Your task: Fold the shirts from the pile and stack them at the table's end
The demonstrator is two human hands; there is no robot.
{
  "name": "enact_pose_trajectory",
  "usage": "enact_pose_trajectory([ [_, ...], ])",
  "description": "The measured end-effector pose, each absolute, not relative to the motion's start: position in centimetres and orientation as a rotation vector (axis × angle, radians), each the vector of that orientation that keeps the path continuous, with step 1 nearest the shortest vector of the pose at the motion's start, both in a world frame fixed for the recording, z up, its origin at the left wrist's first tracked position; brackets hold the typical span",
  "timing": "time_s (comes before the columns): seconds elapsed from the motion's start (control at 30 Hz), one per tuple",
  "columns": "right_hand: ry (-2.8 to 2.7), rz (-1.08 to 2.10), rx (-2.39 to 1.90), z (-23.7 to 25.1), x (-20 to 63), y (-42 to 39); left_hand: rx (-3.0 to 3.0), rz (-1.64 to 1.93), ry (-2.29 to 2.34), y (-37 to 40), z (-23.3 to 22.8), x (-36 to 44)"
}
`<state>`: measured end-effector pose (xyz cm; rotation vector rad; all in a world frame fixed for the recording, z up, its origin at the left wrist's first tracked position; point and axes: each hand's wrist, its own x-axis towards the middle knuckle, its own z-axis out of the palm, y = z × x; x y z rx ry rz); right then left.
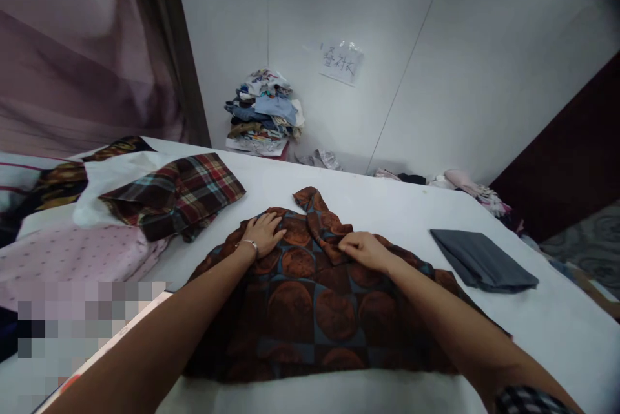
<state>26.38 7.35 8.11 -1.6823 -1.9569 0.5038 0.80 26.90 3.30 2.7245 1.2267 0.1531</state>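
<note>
1. The shirt (310, 298), dark with rust-coloured circles, is lying spread on the white worktop (387, 207) right in front of the person. Its body is mostly flat, while the collar end is bunching into a raised fold near the middle.
2. The left hand (264, 232) is pressing flat on the cloth, fingers spread and closing on nothing. The right hand (364, 250) is resting just beside the bunched fold with fingers curled; I cannot tell whether its grip is pinching the cloth.
3. I judge the folding to be at an early stage: the smoothing is under way, and no neat fold is showing yet.
4. The shirt's long axis is running from the person toward the far wall, collar end pointing away.
5. A grey folded cloth (484, 260) is sitting well apart to the right. A plaid shirt (177, 194) is lying to the left on other laundry.
6. A stack of clothes (264, 113) is standing against the wall.
</note>
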Motion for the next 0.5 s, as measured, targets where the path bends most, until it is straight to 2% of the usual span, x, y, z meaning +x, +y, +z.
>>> enact_pose_trajectory([
  [0.1, -1.464, 0.291, -2.016, 7.8, 29.6, 8.2, 2.745, 0.153, 1.225, 26.8, 3.4, 0.9],
  [0.2, -1.318, 0.381, -2.221, 7.9, 31.5, 10.3, 2.746, 0.122, 1.232, 26.8, 3.4, 0.9],
  [0.37, -1.348, 0.591, -2.220, 6.8, 29.3, 14.3, 2.728, 0.143, 1.243, 26.9, 3.3, 1.0],
  [0.5, -1.223, 0.435, -2.242, 7.3, 30.2, 17.2, 2.704, 0.139, 1.237, 26.9, 3.3, 0.9],
])
